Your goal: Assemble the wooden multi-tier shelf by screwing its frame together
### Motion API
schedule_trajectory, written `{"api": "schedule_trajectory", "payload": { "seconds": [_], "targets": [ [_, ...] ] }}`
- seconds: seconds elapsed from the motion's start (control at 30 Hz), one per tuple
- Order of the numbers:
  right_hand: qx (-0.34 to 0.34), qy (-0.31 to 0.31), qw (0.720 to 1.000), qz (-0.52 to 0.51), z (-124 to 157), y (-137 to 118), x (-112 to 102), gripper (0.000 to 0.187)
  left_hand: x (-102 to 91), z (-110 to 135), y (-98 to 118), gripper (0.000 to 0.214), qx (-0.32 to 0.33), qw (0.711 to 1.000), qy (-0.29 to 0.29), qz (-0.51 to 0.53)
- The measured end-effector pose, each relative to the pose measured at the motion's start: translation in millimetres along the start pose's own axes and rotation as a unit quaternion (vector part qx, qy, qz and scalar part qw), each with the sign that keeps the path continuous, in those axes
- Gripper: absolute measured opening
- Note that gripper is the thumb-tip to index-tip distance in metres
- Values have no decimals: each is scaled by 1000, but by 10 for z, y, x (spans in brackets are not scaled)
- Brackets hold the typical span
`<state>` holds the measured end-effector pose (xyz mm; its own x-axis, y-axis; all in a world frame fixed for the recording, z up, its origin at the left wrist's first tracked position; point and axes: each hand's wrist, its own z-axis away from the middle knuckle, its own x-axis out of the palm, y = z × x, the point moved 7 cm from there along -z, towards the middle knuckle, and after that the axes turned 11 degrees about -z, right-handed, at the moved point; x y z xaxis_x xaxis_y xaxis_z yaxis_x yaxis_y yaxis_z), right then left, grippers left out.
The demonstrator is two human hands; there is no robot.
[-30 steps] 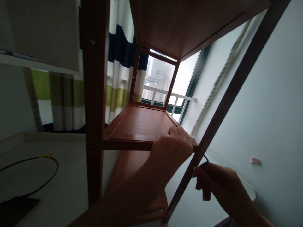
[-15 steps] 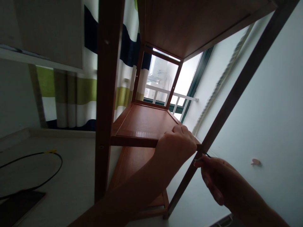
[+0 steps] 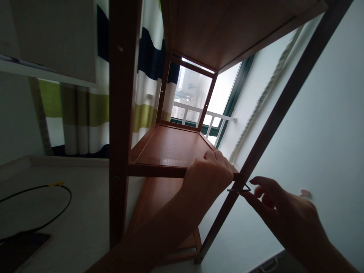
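Note:
My left hand (image 3: 209, 170) is closed over the front right corner of the brown wooden middle shelf (image 3: 173, 146), next to the right post (image 3: 273, 121). A thin dark hex key (image 3: 239, 190), bent at an angle, sits at the post just below that corner. One of its arms points left toward my left hand; its other end meets the post. My right hand (image 3: 284, 212) is beside the hex key with index finger and thumb spread apart. The thumb tip lies against or just under the key's bend.
An upper shelf panel (image 3: 241, 26) hangs overhead, and a lower shelf (image 3: 162, 201) lies beneath. The left post (image 3: 121, 113) stands close. Around are a striped curtain (image 3: 85, 113), a white railing (image 3: 187, 108), a black cable (image 3: 71, 197) and a dark flat object (image 3: 22, 248).
My right fingers have opened from a pinch on the hex key and spread apart. More of the key shows, its arm now pointing left. My left hand keeps its hold on the shelf.

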<state>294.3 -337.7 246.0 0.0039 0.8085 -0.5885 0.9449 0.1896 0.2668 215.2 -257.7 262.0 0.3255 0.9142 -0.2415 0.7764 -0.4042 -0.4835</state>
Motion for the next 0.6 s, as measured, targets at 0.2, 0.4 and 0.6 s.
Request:
{"api": "schedule_trajectory", "payload": {
  "seconds": [0.2,0.4,0.6],
  "targets": [
    [-60,-28,996,51,-62,-129,30,18,-17,-10,-16,29,-16,1000,-3,8],
    [167,-114,961,-190,-125,194,109,23,-2,-23,-24,27,-17,999,-25,13],
    [414,-168,755,-480,103,459,343,30,-35,-26,-25,31,-14,1000,-13,-6]
  ]
}}
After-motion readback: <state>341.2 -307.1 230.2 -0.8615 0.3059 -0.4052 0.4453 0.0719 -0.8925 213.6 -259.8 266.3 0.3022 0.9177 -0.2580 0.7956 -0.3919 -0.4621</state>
